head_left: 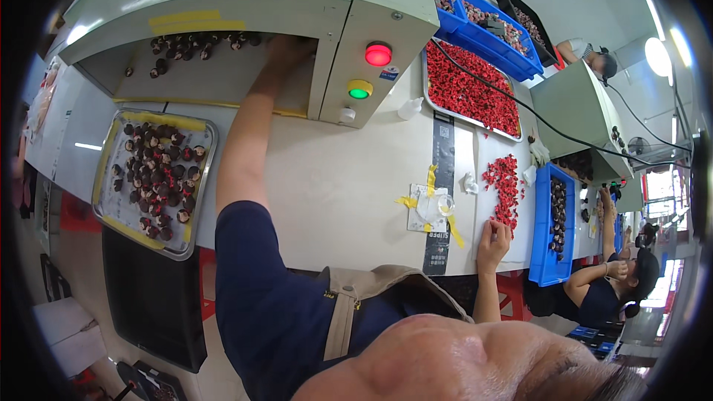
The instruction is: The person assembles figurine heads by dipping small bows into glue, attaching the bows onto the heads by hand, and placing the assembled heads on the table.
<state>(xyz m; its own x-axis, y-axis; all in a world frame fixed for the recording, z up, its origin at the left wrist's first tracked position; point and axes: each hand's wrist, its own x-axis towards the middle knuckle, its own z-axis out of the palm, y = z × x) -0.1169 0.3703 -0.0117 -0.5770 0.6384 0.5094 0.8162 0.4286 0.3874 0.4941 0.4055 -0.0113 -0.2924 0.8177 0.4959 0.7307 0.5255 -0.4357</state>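
Observation:
My left hand (288, 53) reaches through the opening of a grey-green machine (245, 1) and lies in shadow at its right inner end. Its fingers cannot be made out. Several dark round balls (200, 46) sit inside, to the left of that hand. My right hand (493, 246) rests at the near end of a loose pile of small red pieces (503, 187) on the table. Its fingers are curled together, and whatever they hold is too small to name. Between my arms, a small clear round dish (434, 208) is fixed to the table with yellow tape.
A metal tray (208, 178) of brown-and-red balls stands on the left. Beyond the pile lies a large tray of red pieces (468, 85); blue bins (490, 41) stand behind it. A blue crate (544, 252) is at right. A black cable (549, 122) crosses there. Co-workers sit farther right.

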